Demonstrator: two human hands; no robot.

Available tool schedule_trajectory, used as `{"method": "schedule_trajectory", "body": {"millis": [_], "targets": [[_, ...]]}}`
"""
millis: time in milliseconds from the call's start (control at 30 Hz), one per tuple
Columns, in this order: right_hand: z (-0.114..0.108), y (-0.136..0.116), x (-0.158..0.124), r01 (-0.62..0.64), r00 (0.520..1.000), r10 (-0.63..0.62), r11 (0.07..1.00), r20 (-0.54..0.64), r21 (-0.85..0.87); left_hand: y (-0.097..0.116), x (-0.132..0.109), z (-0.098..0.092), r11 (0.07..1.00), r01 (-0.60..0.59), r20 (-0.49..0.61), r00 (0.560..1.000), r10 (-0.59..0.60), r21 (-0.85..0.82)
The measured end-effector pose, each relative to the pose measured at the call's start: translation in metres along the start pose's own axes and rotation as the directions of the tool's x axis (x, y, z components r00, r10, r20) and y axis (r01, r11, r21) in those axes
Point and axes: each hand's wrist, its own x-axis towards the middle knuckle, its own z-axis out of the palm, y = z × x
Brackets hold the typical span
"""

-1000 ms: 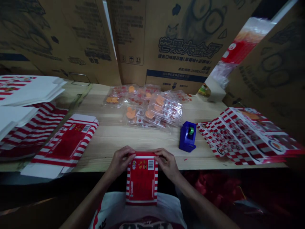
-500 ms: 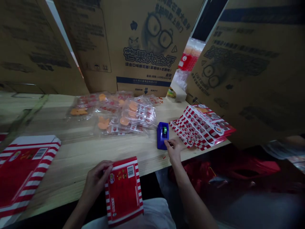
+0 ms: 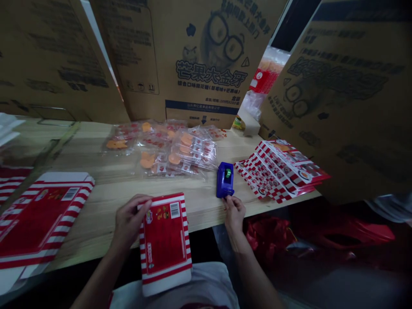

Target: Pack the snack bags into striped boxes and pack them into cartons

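My left hand [image 3: 130, 219] grips the upper left edge of a red candy box [image 3: 165, 236], flat-looking with striped edges and a barcode, held tilted above my lap. At the table's front, my right hand [image 3: 234, 211] has thumb and finger pinched at the cutter end of a blue tape dispenser [image 3: 222, 182]. A small green-looking roll [image 3: 228, 173] sits in the dispenser. The tape end at my fingertips is hard to make out. Behind lie clear packets [image 3: 193, 150] with orange pieces and printed sachets.
Red-and-white checked printed sheets [image 3: 280, 171] are stacked right of the dispenser. More striped red boxes [image 3: 41, 219] lie at left. Large cardboard cartons [image 3: 141, 51] wall off the table's back and right [image 3: 350, 107]. Red bags [image 3: 270, 236] sit below the table's right edge.
My right hand has moved from the dispenser's right side round to its front end, still pinched. The left hand keeps the box, now slightly higher in view. The whole view has shifted a little.
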Motion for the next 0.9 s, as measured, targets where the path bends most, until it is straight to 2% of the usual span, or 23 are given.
{"method": "schedule_trajectory", "body": {"millis": [67,133,267,333,433,500,533,567,600,633,667,700,733,767,800,833,900], "targets": [[0.0,0.0,0.004,-0.023,0.996,0.028,0.998,-0.08,0.052,0.008,0.017,-0.006,1.0,-0.018,0.037,0.999,0.017,0.021],[0.0,-0.002,0.007,-0.045,0.992,0.055,0.994,-0.115,0.096,0.014,0.033,-0.01,0.999,-0.029,0.14,0.99,0.026,0.02],[-0.002,-0.003,0.01,-0.078,0.989,0.095,0.987,-0.117,0.138,0.015,0.049,-0.009,1.0,-0.016,0.4,0.916,0.01,0.011],[-0.004,-0.004,0.01,-0.087,0.988,0.104,0.986,-0.115,0.141,0.011,0.051,-0.007,1.0,0.012,0.477,0.879,-0.012,0.003],[-0.006,-0.012,0.001,-0.091,0.987,0.108,0.986,-0.116,0.14,0.003,0.051,-0.005,1.0,0.028,0.537,0.843,-0.031,0.014],[-0.002,-0.024,-0.008,-0.093,0.992,0.103,0.987,-0.075,0.13,-0.003,0.052,-0.003,0.999,0.022,0.571,0.82,-0.04,0.039],[0.002,-0.033,-0.013,-0.095,0.995,0.097,0.989,-0.01,0.112,-0.005,0.052,-0.002,0.999,0.019,0.591,0.805,-0.044,0.049],[0.008,-0.042,-0.017,-0.098,0.991,0.09,0.992,0.102,0.08,-0.007,0.053,0.001,0.998,0.019,0.612,0.79,-0.047,0.052],[0.016,-0.053,-0.021,-0.092,0.962,0.081,0.995,0.26,0.034,-0.008,0.054,0.003,0.998,0.019,0.632,0.773,-0.048,0.053],[0.026,-0.064,-0.023,-0.07,0.894,0.071,0.997,0.443,-0.019,-0.008,0.054,0.007,0.998,0.021,0.652,0.756,-0.049,0.051],[0.037,-0.074,-0.025,-0.028,0.786,0.062,0.998,0.615,-0.065,-0.008,0.054,0.011,0.998,0.022,0.67,0.74,-0.05,0.051],[0.048,-0.084,-0.025,0.029,0.655,0.051,0.995,0.754,-0.092,-0.007,0.054,0.014,0.998,0.022,0.688,0.724,-0.05,0.05],[0.059,-0.092,-0.025,0.094,0.529,0.034,0.991,0.848,-0.099,-0.005,0.053,0.018,0.999,0.021,0.706,0.707,-0.049,0.048],[0.07,-0.098,-0.024,0.161,0.431,0.012,0.983,0.902,-0.09,-0.003,0.052,0.021,0.999,0.019,0.72,0.693,-0.046,0.045],[0.078,-0.103,-0.023,0.229,0.371,-0.01,0.97,0.929,-0.081,-0.001,0.05,0.023,0.999,0.016,0.73,0.682,-0.041,0.041],[0.086,-0.106,-0.023,0.299,0.343,-0.026,0.951,0.939,-0.083,0.001,0.049,0.024,0.999,0.013,0.738,0.674,-0.035,0.035],[0.094,-0.107,-0.022,0.429,0.348,-0.026,0.893,0.937,-0.134,0.004,0.045,0.024,1.0,0.011,0.746,0.665,-0.028,0.027]]}}
